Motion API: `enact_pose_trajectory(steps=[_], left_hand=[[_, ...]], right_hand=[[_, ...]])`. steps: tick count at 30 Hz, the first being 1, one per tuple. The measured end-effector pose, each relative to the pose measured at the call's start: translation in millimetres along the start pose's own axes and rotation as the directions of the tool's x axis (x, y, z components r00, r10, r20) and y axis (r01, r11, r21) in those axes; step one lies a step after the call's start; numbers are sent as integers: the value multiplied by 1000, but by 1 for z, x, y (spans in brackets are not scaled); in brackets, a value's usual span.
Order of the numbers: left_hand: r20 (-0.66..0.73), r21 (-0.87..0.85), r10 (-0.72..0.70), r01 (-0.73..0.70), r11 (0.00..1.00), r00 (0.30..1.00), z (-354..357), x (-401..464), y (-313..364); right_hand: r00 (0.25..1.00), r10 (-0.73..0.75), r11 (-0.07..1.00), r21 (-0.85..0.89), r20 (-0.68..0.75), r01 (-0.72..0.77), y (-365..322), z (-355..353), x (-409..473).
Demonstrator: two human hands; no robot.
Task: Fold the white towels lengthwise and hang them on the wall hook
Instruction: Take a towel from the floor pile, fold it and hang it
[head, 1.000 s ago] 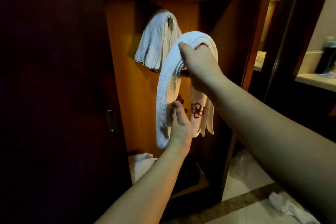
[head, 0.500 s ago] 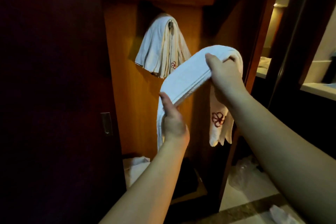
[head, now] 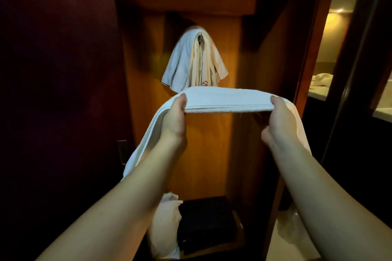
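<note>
A folded white towel [head: 220, 99] is held stretched level at the centre of the head view, its long fold already made; the lengthwise step is judged complete for this piece. The left hand [head: 175, 119] is closed on the towel at about 9 o'clock of the span, and the right hand [head: 280, 122] is closed on it at about 3 o'clock. Both loose ends are seen to drape down outside the hands, the left end trailing toward 7 o'clock. At 12 o'clock from the span, the wall hook [head: 200, 38] is already loaded with hung towels [head: 186, 63] against the wooden panel [head: 203, 154]. The held towel is apart from the hook, below it. Remaining, as judged: lifting and draping over the hook. More white cloth [head: 167, 224] is noted at 6 o'clock, low in the alcove; whether it awaits folding cannot be told.
</note>
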State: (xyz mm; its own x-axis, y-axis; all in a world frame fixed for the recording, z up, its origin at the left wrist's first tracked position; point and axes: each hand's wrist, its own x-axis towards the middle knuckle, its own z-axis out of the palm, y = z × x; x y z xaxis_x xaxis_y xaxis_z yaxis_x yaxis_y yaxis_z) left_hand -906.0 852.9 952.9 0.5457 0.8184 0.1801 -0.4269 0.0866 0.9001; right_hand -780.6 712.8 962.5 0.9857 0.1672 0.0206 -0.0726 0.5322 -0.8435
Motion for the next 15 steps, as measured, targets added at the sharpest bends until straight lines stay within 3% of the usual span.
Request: enact_pose_trajectory(steps=[4,9,15], left_hand=[[87,107,24,-33,994,996,-3,19,10],[96,202,115,-133,970,989,-3,71,29],[154,318,181,-223,922,971,4,152,56]], right_hand=[[992,-123,979,-162,0,121,-8,10,14],[959,-266,793,-543,98,275,-19,36,54],[918,-328,625,-678,222,387,-26,98,109]])
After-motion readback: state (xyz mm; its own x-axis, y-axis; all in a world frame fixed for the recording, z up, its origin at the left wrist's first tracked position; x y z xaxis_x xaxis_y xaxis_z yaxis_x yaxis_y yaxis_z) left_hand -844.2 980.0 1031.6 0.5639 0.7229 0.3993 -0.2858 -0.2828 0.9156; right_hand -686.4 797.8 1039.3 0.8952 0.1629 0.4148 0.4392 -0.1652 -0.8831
